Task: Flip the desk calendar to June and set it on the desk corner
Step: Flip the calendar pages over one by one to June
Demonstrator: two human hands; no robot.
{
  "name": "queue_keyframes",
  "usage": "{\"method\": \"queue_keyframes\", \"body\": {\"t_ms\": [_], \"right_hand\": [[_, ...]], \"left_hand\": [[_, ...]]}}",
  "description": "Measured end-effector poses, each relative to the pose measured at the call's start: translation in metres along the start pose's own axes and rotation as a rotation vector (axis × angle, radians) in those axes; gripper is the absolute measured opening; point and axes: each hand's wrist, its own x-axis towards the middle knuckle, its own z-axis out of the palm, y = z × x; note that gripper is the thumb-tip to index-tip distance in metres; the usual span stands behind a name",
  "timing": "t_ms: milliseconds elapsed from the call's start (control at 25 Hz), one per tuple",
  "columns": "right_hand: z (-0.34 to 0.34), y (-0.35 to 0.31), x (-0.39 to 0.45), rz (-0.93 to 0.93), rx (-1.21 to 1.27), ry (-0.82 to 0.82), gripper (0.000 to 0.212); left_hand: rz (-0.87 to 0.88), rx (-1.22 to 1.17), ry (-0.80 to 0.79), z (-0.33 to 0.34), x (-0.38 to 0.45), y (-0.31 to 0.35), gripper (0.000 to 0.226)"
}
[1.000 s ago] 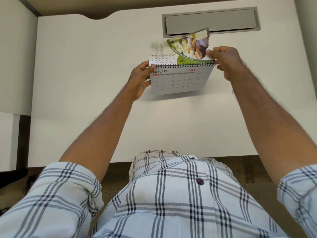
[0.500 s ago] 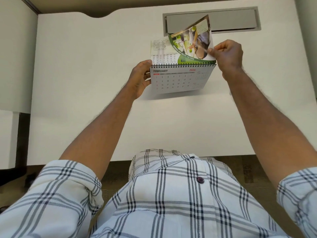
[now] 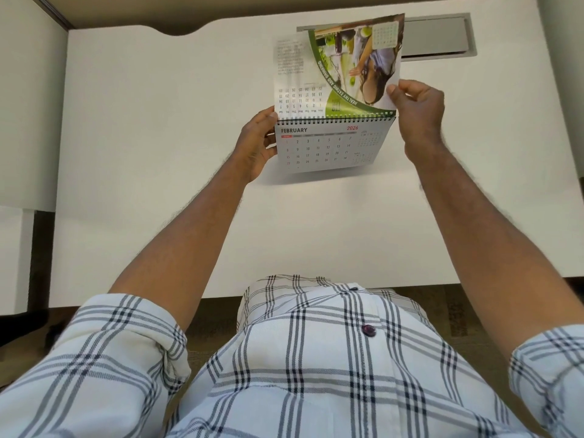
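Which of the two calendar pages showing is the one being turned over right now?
The raised page with the green photo, standing upside down above the spiral binding, pinched at its edge by the right hand. The February page below faces the person, untouched.

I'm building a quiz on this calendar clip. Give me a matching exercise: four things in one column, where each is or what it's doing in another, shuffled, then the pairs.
Things:
1. left hand
2. right hand
3. lifted page
4. grey hatch

States:
A. set into the desk at its far edge
B. pinches the edge of the lifted page
C. holds the side of the calendar, which shows February
D. stands up from the spiral binding, print upside down

Pairs: 1-C, 2-B, 3-D, 4-A
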Motion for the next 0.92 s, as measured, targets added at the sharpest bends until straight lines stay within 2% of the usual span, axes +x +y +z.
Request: {"method": "queue_keyframes", "body": {"t_ms": [80,240,360,480,640,920], "right_hand": [[-0.007,-0.002,-0.009,0.017,0.078,-0.096,0.007],[-0.028,0.0,-0.025,0.011,0.126,-0.214,0.02],[-0.039,0.013,-0.036,-0.064,0.096,-0.283,0.019],[-0.047,0.03,-0.041,-0.093,-0.065,-0.284,0.025],[-0.047,0.052,-0.043,-0.145,-0.265,-0.268,0.025],[-0.041,0.058,-0.035,-0.129,-0.313,-0.266,0.03]], "left_hand": [[-0.009,-0.011,0.005,0.001,0.0,0.0,0.027],[-0.035,-0.069,0.032,0.005,-0.004,0.004,0.032],[-0.027,0.001,-0.017,0.001,-0.001,0.004,0.032],[-0.051,0.034,-0.018,-0.001,-0.002,0.004,0.033],[0.016,0.062,-0.029,0.0,-0.003,0.0,0.015],[0.074,0.046,-0.093,-0.006,-0.001,-0.007,0.018]]}}
